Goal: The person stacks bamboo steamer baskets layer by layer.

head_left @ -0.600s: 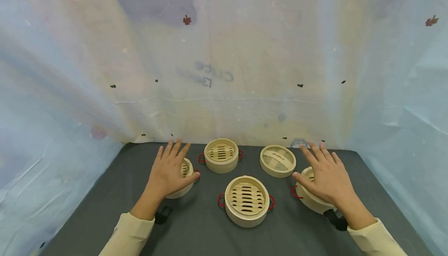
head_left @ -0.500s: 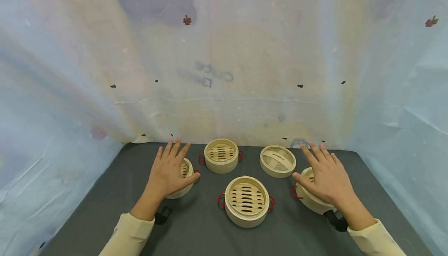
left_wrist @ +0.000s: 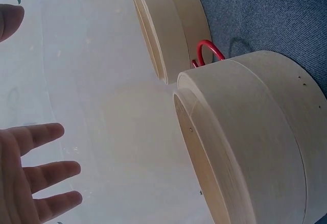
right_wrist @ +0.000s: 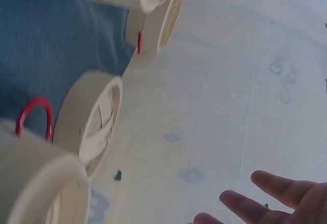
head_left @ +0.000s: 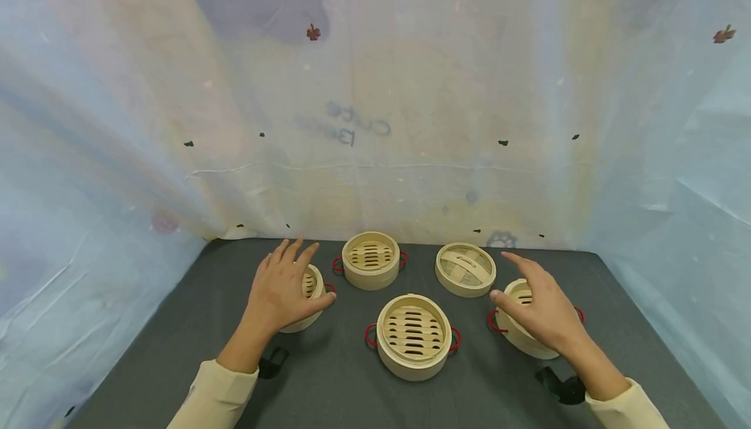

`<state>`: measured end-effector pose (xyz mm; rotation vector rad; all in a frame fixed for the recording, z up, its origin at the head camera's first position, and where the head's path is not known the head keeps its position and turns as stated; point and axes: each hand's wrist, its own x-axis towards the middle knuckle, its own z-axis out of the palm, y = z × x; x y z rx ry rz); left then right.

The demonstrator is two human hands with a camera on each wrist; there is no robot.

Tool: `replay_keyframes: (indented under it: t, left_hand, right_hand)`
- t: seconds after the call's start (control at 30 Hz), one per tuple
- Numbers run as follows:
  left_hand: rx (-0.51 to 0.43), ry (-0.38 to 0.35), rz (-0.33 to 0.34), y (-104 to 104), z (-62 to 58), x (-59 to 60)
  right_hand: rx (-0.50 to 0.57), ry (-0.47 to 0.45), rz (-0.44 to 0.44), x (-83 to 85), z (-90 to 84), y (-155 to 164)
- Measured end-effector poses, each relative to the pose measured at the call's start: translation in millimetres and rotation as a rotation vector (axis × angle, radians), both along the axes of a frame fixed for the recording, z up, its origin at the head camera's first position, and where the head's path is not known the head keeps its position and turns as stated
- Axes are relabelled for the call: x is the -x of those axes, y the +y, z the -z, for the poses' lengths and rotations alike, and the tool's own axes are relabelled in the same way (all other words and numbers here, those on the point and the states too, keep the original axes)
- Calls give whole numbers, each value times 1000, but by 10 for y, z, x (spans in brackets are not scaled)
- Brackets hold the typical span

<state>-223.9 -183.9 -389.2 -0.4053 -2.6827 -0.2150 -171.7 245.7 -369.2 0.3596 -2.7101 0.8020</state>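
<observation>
My left hand [head_left: 280,289] is held above the left bamboo steamer basket [head_left: 298,325], which it partly hides. In the left wrist view its fingers [left_wrist: 48,173] are spread and stand apart from that basket [left_wrist: 245,122]. Over the right bamboo steamer basket [head_left: 519,338] hovers my right hand [head_left: 545,311], thumb apart from the fingers. The right wrist view shows its fingers [right_wrist: 281,188] extended, away from the baskets. Neither hand holds anything. A third steamer basket [head_left: 412,369], slatted inside with red handles, sits front and centre between the hands.
Farther back stand another slatted basket [head_left: 371,279] with red handles and a round woven steamer lid [head_left: 466,289]. All rest on a dark grey table [head_left: 340,383]. A pale patterned curtain [head_left: 375,188] hangs behind and along both sides.
My right hand has turned at the wrist and its fingers have come down and closer together, uncovering more of the right basket. The left fingers have bent slightly. The baskets stay put.
</observation>
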Motion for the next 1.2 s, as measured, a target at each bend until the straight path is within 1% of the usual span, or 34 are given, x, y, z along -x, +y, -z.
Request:
replay_keyframes:
  t: [0.13, 0.27, 0.37, 0.53, 0.67, 0.77, 0.93, 1.07, 1.2]
  left_hand:
    - [2, 39, 1, -10, 19, -1]
    - [10, 62, 1, -17, 33, -11]
    - [11, 70, 5, -17, 37, -24]
    - [13, 76, 12, -10, 45, -28]
    - [24, 65, 8, -5, 51, -30]
    - [16, 57, 5, -1, 63, -37]
    - [-2, 40, -1, 2, 85, -50]
    - [-6, 38, -9, -11, 99, -49]
    - [-14, 18, -12, -23, 130, -66]
  right_hand:
    - [89, 3, -54, -31, 57, -49]
    - [119, -15, -106, -34, 139, -92]
    - [129, -38, -140, -20, 209, -118]
    - [141, -44, -193, 5, 313, -165]
    - [137, -35, -236, 21, 395, -210]
    - [151, -41, -275, 35, 454, -237]
    - [188, -102, -316, 59, 546, -270]
    - [210, -158, -317, 71, 621, -298]
    - [221, -209, -323, 59, 701, -316]
